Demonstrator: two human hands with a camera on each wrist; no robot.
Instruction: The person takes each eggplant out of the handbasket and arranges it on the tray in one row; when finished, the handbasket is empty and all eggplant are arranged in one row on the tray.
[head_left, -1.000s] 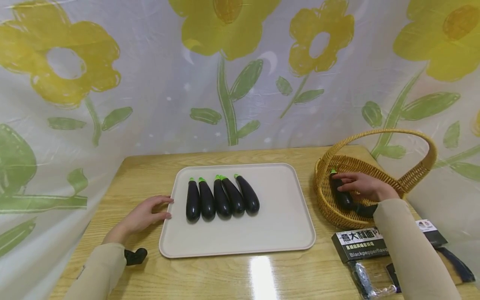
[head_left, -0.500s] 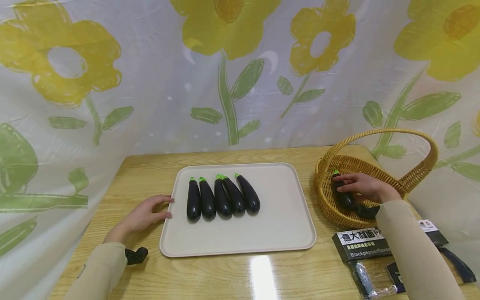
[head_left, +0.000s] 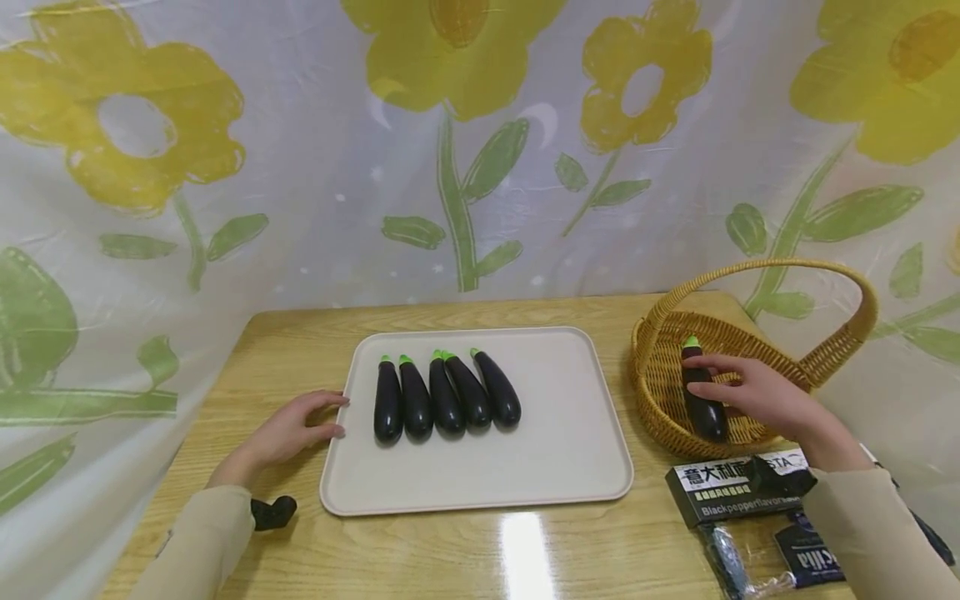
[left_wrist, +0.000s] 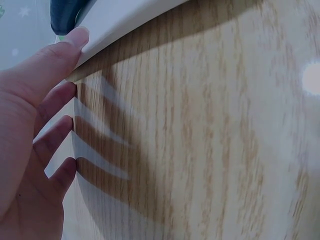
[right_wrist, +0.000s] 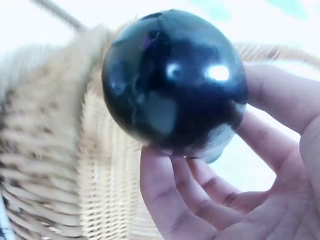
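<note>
My right hand (head_left: 757, 396) grips a dark purple eggplant (head_left: 703, 404) with a bright green stem, at the wicker basket (head_left: 648, 408). In the right wrist view the eggplant's glossy round end (right_wrist: 175, 80) faces the camera, with thumb and fingers curled round its body. On the left, my left hand (head_left: 288, 429) has its fingertips at the left rim of the cream tray (head_left: 555, 467). Its fingers (left_wrist: 55, 142) are spread and relaxed in the left wrist view, holding nothing. Several eggplants (head_left: 447, 400) lie side by side on the tray, green stems toward the back.
The basket's tall arched handle (head_left: 765, 263) rises over its opening. In front of the basket lie a black pasta box (head_left: 705, 492) and a clear-wrapped packet (head_left: 742, 558), partly covered by the right sleeve. A flower-printed curtain (head_left: 337, 208) hangs behind the wooden table (head_left: 420, 550).
My right hand has taken the eggplant in the basket into its grip and shifted it slightly to the right, with the wrist and forearm turning. The left hand and the tray stay put.
</note>
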